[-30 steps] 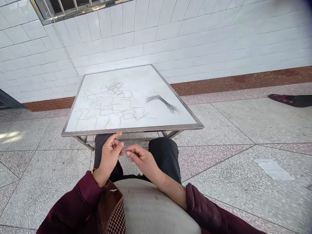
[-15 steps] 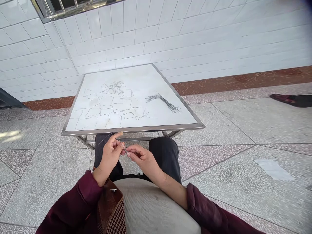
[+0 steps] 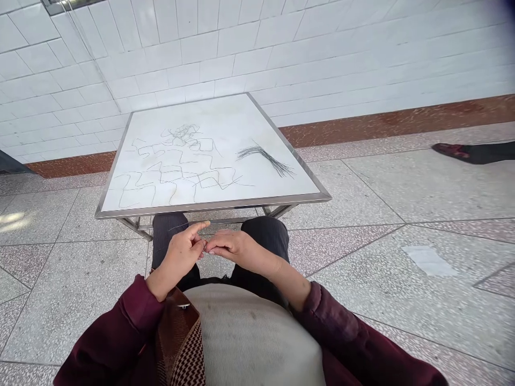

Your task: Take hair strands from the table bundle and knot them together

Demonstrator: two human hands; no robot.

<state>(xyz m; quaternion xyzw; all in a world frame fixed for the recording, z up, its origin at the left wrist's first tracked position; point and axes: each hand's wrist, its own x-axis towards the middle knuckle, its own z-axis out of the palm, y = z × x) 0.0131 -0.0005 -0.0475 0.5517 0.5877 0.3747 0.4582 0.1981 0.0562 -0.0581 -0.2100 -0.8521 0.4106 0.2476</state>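
Over my lap, my left hand (image 3: 185,247) pinches a thin wire (image 3: 177,227), its index finger stretched out and one end of the wire sticking out to the left. My right hand (image 3: 233,247) meets it fingertip to fingertip, closed on the same wire; the part between the fingers is mostly hidden. In front of both hands stands a white table (image 3: 225,112) with a metal rim. Several bent wires (image 3: 181,172) lie spread on its left half, with a tangled heap of wires (image 3: 185,134) behind them. A bundle of dark, straighter wires (image 3: 265,154) lies on the right.
A white tiled wall (image 3: 225,43) rises behind the table. On the speckled floor to the right lies a white sheet (image 3: 428,260). Another person's shoe (image 3: 450,151) and dark trouser leg show at the far right. A brown strap (image 3: 177,321) hangs at my left side.
My right hand has turned over, its back now more upward and its fingers closer together. The view has tilted slightly down, so the table sits a little higher and further left.
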